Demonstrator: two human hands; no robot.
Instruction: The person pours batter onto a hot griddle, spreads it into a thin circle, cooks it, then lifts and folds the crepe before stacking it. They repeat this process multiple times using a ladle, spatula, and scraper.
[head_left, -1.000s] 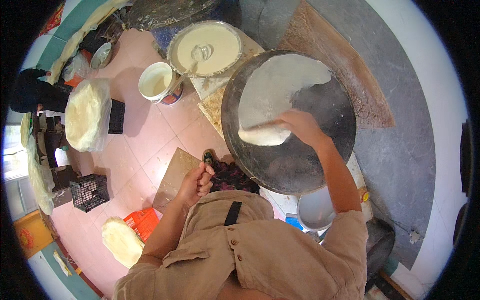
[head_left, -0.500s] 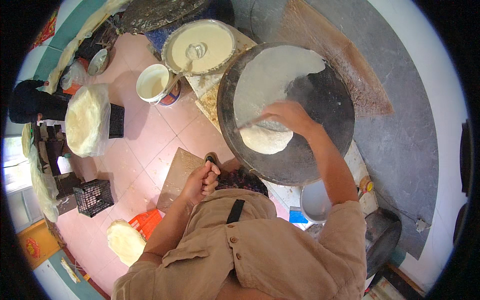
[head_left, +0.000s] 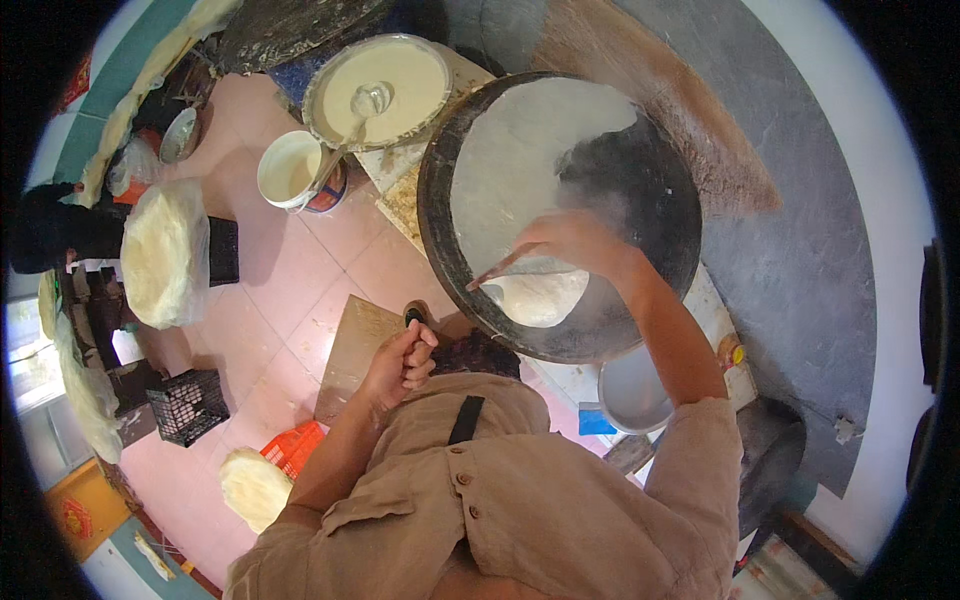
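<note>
A large round black griddle (head_left: 640, 290) lies in front of me on the right. Pale batter (head_left: 520, 150) covers its left and far part in a thin sheet, with a thicker white pool of batter (head_left: 540, 300) near the front. My right hand (head_left: 580, 240) reaches over the griddle, closed on a thin brown batter spreader (head_left: 500, 268) seen almost edge-on. The spreader sits at the pool's upper edge; my fingers partly hide it. Before my waist, my left hand (head_left: 403, 358) is curled into a fist, with nothing showing in it.
Beyond the griddle's left stands a wide basin of batter (head_left: 420, 95) with a ladle (head_left: 365, 105) in it. A white bucket (head_left: 290, 170) is beside it. Stacked pale round sheets (head_left: 165, 255), a black crate (head_left: 188, 408) and a person in dark clothes (head_left: 50, 230) are at left. A metal bowl (head_left: 637, 390) sits near my right arm.
My right hand and the spreader have shifted only slightly against the batter. More steam rises over the griddle. The whole view has shifted a little; my left fist stays put.
</note>
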